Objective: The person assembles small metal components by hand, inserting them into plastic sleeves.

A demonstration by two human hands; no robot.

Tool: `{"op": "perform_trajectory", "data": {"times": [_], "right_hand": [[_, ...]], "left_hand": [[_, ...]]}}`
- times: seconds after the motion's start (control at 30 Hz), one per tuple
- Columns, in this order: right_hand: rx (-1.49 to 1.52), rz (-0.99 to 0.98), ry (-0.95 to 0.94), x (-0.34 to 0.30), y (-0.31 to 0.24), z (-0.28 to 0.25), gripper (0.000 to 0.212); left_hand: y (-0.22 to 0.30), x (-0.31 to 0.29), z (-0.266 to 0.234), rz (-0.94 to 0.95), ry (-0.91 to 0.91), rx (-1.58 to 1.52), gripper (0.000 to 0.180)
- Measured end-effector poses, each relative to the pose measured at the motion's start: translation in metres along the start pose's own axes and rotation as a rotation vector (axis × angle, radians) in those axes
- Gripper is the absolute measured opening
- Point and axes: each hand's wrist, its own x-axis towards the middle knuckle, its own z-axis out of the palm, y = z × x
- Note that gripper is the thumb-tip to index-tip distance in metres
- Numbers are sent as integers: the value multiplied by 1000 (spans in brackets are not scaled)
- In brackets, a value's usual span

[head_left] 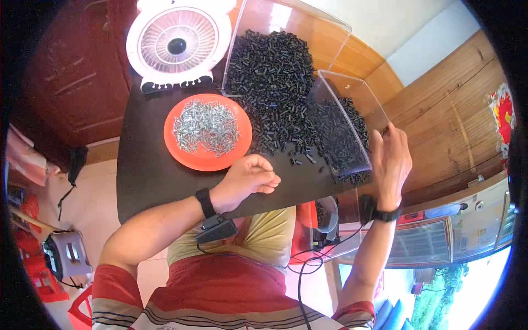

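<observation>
My left hand (247, 180) is closed over the near part of the dark table, its thumb and fingertips pressed together. Whatever it may hold is too small or hidden to make out. Just beyond it sits a round red plate (171, 144) bearing a heap of small silvery metal pins (206, 126). At the table's right, my right hand (392, 162) is raised with thumb and fingers apart, beside a clear plastic box (347, 118) with black pieces in it. A dark speck shows by its fingertips, but I cannot tell what it is.
A large pile of small black cylindrical parts (272, 71) spills from a bigger clear bin (342, 39) across the table (146, 190). A white fan (177, 47) stands at the far left. Below the table edge, a black cable (301, 286) hangs near my lap, beside a red container.
</observation>
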Motion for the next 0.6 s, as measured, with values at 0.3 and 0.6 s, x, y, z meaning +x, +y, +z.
{"op": "perform_trajectory", "data": {"times": [0.3, 0.6], "right_hand": [[421, -128, -380, -24, -50, 28, 20], [283, -63, -659, -60, -37, 74, 21]], "left_hand": [[-2, -2, -4, 24, -8, 112, 11], [-6, 1, -3, 38, -17, 137, 11]]}}
